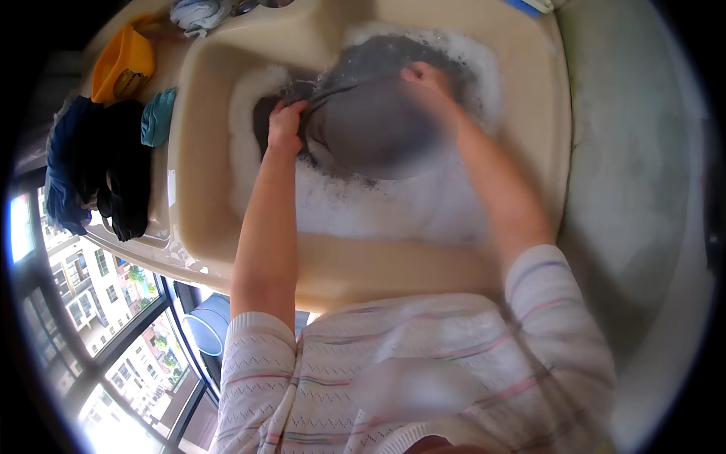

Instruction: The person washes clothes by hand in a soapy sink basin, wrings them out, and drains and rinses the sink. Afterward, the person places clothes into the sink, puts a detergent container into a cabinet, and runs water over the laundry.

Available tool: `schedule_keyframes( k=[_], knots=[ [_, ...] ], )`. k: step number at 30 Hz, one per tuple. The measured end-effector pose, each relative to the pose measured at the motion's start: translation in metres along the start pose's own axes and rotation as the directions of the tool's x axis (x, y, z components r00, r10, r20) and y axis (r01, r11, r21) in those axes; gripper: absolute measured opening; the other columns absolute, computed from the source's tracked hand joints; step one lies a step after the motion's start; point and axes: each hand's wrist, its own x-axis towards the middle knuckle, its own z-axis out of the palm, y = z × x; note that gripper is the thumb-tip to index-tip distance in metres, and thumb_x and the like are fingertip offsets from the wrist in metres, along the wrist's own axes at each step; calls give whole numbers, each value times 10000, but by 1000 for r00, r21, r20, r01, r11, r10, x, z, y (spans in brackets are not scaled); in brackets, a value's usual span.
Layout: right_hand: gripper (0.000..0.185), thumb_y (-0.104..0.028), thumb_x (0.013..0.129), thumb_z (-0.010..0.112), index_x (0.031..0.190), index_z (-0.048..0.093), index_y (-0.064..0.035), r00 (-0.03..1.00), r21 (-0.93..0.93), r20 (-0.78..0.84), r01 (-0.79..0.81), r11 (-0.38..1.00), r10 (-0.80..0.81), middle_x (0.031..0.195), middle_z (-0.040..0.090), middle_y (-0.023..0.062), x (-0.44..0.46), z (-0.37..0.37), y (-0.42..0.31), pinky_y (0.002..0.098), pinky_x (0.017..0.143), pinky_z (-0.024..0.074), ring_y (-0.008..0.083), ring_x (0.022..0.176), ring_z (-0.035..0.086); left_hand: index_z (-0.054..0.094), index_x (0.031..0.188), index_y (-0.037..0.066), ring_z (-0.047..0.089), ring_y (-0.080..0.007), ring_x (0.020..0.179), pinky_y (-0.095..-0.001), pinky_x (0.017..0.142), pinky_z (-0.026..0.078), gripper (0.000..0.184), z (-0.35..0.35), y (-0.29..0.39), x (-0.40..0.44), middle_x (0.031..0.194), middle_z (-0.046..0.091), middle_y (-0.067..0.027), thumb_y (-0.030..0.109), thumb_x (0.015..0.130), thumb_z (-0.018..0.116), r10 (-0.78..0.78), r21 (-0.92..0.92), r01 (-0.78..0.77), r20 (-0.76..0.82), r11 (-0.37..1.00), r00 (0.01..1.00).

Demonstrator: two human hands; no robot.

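Observation:
A dark grey cloth [370, 125] lies spread in the sudsy water of a beige sink [208, 151]. My left hand [286, 127] has its fingers closed on the cloth's left edge. Over at the upper right part of the cloth, my right hand [429, 82] is closed on the fabric, its fingers bent and slightly blurred. White foam [378, 204] surrounds the cloth, mostly on the near side and at the right. The cloth's lower right part is smeared by motion.
Left of the sink stand a yellow plastic container [125, 64], a pile of dark clothes [113, 163] and a teal cloth [158, 117]. A light grey cloth [200, 13] lies at the top. A blue bucket [206, 325] is below, near the window.

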Motion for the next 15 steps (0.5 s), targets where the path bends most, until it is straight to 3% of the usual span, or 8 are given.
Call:
schedule_keyframes(
  k=[1,3,5,8,9,10,12,15],
  knots=[
    [334,-356,785,596,959,615,-71,998,70,-62,-12,997,17,828,629,166,-1,8,-2,387,694,480,301,769,613,525,1096,12,538,-210,934,-314,804,444,357,8,-9,8,1033,567,-101,137,776,622,80,-117,-68,104,991,991],
    [307,-366,778,594,881,636,-81,994,108,83,56,993,-65,807,630,150,-21,34,-44,390,648,479,327,744,607,518,1106,22,533,-196,937,-306,804,443,362,30,-16,10,1038,563,-89,173,792,614,-24,-292,99,252,951,968],
    [214,-305,776,579,786,616,-94,947,159,33,310,937,-319,806,614,128,-53,49,-91,406,637,466,325,737,591,531,1084,24,540,-172,909,-298,782,446,352,35,-28,15,1003,573,-84,232,809,603,-151,-344,260,312,902,938],
    [174,-264,789,567,799,617,-99,944,-42,22,329,943,-329,807,613,128,-58,39,-96,426,629,453,325,730,586,582,972,-14,565,-173,820,-294,704,456,261,41,-6,-20,906,596,-69,166,785,614,-74,-199,116,204,973,976],
    [177,-255,795,561,801,626,-90,985,-56,34,169,984,-167,810,620,131,-43,42,-68,421,640,456,330,742,586,587,952,-31,566,-161,818,-283,692,460,255,49,9,-30,914,597,-74,138,765,627,-14,-46,24,204,999,979],
    [200,-244,807,539,821,639,-71,989,76,139,35,996,-45,826,616,165,-29,35,-45,412,653,460,335,767,587,582,965,-26,570,-160,825,-278,702,463,261,52,22,-37,913,600,-79,137,768,631,25,45,-39,284,998,958],
    [223,-240,807,547,829,639,-38,997,-103,71,36,994,-29,819,624,169,-22,-5,-60,373,663,469,292,749,606,573,991,-15,578,-157,841,-268,721,469,273,58,43,-52,910,605,-88,136,774,641,60,215,-174,453,961,889],
    [252,-240,783,608,905,626,-20,946,471,106,225,853,-308,776,627,116,-10,-46,-111,315,653,465,193,692,585,556,1028,-29,573,-155,856,-262,731,465,329,88,68,-85,931,603,-78,123,756,664,199,375,-480,585,793,786]
  ],
)
